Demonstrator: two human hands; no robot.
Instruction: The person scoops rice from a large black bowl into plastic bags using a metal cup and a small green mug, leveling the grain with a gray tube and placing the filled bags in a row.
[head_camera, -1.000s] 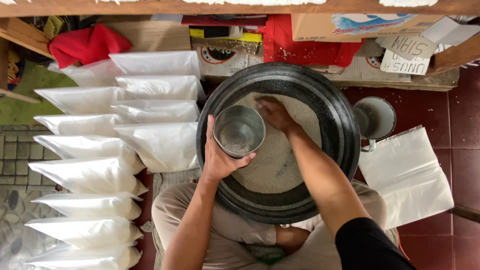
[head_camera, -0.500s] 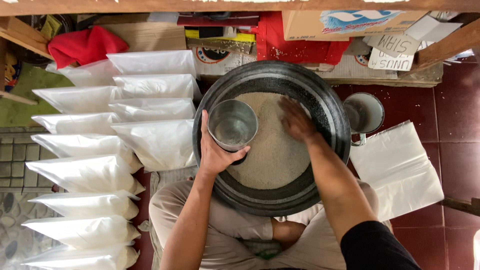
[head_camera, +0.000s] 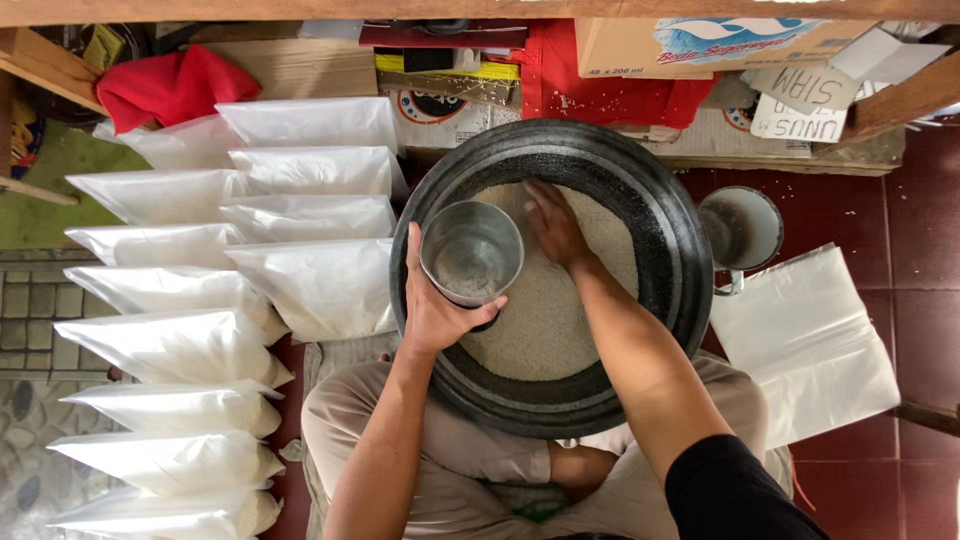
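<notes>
A: Black round basin (head_camera: 660, 190) on the lap of a seated person, pale grain (head_camera: 545, 320) heaped inside. Biggest thing here.

B: Left of it?

A: Rows of filled clear plastic bags (head_camera: 300, 280) on the floor, overlapping. Flat empty bag (head_camera: 810, 340) to the right, small metal mug (head_camera: 740, 228) just beside the basin rim.

B: Hands?

A: Left hand (head_camera: 435, 310) wraps a steel cup (head_camera: 472, 252), fingers curled round its wall, thumb on the near side. Cup upright, mouth up, over the basin's left part, some grain in the bottom.

B: Right?

A: Right hand (head_camera: 553, 225) flat on the grain, fingers loosely spread, holding nothing that I can see. It sits just right of the cup, nearly touching the rim.

B: Which is nearer the grain?

A: Right hand, it's on it. Cup's axis is vertical, grain lies below and to its right.
</notes>
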